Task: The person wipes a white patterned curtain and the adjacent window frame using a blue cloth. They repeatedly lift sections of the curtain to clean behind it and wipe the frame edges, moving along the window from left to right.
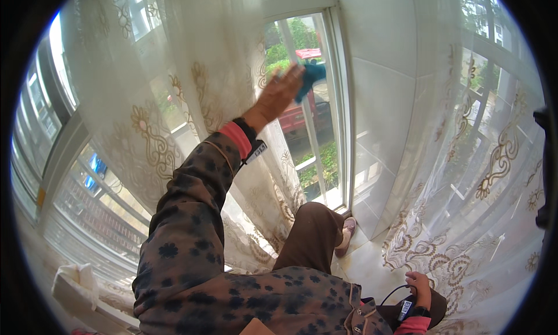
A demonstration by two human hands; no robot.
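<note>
My left hand (281, 88) is raised at the upper middle, holding a blue-green cloth (311, 78) against or just before the window pane (320, 160); the hand is slightly blurred. A sheer curtain with brown embroidery (148, 130) hangs beside and behind that arm. Low at the right, my right hand (418, 285) rests near my knee by the hem of another sheer curtain (492, 169). Its fingers are loosely bent and nothing shows in them. A thin black cable runs by the right wrist.
A white window frame (344, 117) borders a tiled wall (383, 108) at the centre right. My shoe (347, 237) stands on the pale tiled floor (362, 265). A white cloth-like bag (76, 285) lies at the lower left, below more barred windows. Outside are greenery and a red vehicle (292, 119).
</note>
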